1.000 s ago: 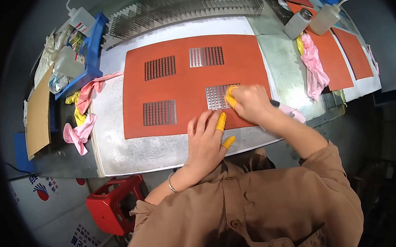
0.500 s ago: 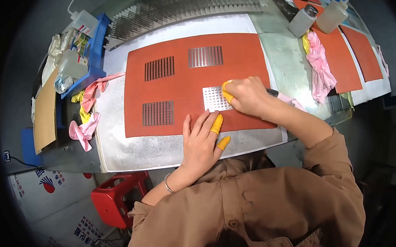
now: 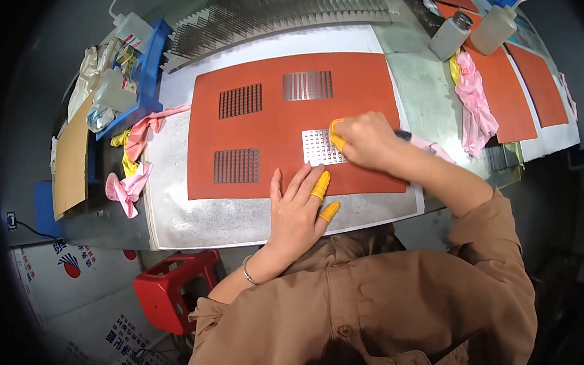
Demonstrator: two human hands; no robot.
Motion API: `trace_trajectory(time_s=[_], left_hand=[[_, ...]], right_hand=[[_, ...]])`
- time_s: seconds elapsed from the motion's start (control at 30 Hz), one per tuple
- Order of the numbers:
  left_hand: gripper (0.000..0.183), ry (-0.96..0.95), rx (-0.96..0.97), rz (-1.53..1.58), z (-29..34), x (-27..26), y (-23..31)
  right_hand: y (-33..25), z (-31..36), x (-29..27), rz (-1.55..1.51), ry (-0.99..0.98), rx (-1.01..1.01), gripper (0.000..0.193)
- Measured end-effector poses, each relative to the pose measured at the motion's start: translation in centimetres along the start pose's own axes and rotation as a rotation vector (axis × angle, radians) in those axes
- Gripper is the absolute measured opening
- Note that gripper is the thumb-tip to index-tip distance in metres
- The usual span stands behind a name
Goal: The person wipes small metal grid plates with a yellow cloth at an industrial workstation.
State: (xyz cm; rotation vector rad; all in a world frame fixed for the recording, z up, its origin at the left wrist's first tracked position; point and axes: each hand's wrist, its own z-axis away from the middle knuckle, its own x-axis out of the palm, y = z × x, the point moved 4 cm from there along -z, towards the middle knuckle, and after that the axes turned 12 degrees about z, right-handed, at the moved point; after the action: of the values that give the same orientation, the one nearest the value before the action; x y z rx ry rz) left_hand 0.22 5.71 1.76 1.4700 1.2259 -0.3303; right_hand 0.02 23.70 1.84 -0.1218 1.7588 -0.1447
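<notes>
The perforated metal plate [image 3: 315, 146] lay on the red mat [image 3: 276, 130], near right, probably for cushioning. The left hand [image 3: 296, 210], fingers loosely spread and gripping nothing, met its near edge, apparently bracing it; the right hand [image 3: 368, 141], fingers curled, covered its right side, any hold hidden
</notes>
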Motion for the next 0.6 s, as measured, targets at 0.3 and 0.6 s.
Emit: trace_trajectory(time_s=[0.3,0.6], left_hand=[[0.043,0.013,0.012,0.011,0.1,0.0,0.1],[0.059,-0.117,-0.021,0.085,0.3,0.2,-0.1]], right_hand=[[-1.8,1.7,0.1,0.036,0.118,0.149,0.007],[-2.4,1.9,0.1,0.084,0.188,0.421,0.007]])
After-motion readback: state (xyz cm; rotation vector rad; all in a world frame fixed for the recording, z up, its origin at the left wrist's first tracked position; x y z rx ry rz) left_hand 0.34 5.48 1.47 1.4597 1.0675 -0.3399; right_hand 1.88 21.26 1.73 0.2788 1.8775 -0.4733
